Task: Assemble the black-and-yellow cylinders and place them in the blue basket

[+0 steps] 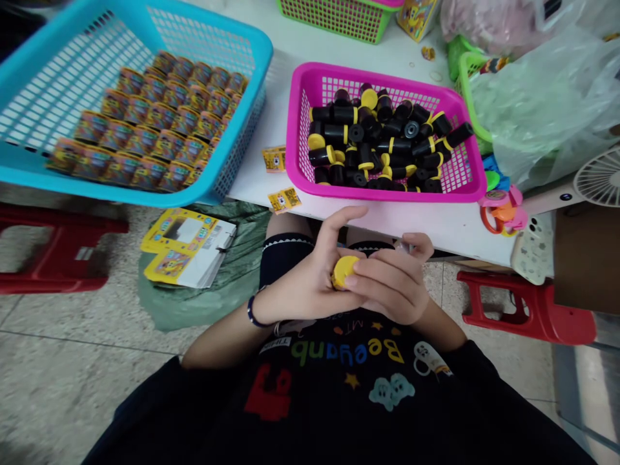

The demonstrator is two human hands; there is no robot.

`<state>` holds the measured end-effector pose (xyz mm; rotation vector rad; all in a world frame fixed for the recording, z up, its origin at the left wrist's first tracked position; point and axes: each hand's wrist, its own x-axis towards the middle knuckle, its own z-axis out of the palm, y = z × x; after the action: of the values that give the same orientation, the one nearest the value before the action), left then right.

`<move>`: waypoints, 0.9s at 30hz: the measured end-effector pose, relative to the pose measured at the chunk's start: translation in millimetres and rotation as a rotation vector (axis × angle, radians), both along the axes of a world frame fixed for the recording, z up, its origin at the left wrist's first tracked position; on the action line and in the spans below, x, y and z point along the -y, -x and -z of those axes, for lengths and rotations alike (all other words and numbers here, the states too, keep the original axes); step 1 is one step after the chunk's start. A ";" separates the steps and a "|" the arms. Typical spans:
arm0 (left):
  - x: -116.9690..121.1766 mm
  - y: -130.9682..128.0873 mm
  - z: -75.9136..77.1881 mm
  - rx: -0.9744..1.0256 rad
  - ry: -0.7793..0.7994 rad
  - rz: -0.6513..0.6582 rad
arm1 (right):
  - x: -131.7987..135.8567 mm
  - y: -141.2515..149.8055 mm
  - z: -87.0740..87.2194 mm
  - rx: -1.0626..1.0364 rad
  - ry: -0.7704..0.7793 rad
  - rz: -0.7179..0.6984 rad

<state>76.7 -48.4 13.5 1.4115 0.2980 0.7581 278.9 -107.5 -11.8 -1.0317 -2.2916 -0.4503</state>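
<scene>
Above my lap, I hold a small canister with a round yellow cap (344, 271) between both hands. My left hand (314, 284) cups it from the left, the index finger stretched up and away. My right hand (394, 281) lies against its right side with bent fingers on the cap's edge. The canister's body is mostly hidden by my fingers. Just beyond my hands, a pink basket (387, 195) holds many black canisters with yellow caps (394, 145). Two small yellow printed wrappers (284, 199) lie left of that basket.
At the left stands a blue basket (217, 29) with rows of printed, wrapped canisters (145, 139). Folded yellow boxes (186, 248) lie on a green bag below. A green basket (334, 19), plastic bags (547, 97), a phone (533, 248), a fan (600, 174) and red stools (527, 307) surround the white table (407, 219).
</scene>
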 end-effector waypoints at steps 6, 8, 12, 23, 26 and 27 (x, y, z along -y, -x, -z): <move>-13.6 7.0 2.1 0.045 -0.039 0.287 | 1.6 -2.2 -10.2 -0.032 0.030 -0.105; -14.8 7.0 1.3 0.047 -0.038 0.345 | -1.8 1.5 -14.5 -0.058 0.011 -0.113; -14.4 4.9 0.1 0.011 0.030 0.261 | -12.8 11.1 -18.9 -0.167 -0.086 -0.067; -23.2 22.4 -7.7 -0.184 -0.151 -0.250 | -26.7 13.4 -17.3 -0.226 -0.094 0.090; -40.0 43.3 -33.0 -0.409 -0.340 -0.344 | -30.6 9.3 -18.5 -0.231 -0.078 0.116; -50.0 51.2 -44.2 -0.485 -0.410 -0.377 | -32.1 7.3 -18.7 -0.240 -0.073 0.117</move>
<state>25.5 1.6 57.6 1.9573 0.8398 0.8001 271.6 -75.4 6.8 -1.1230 -1.9974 -0.4288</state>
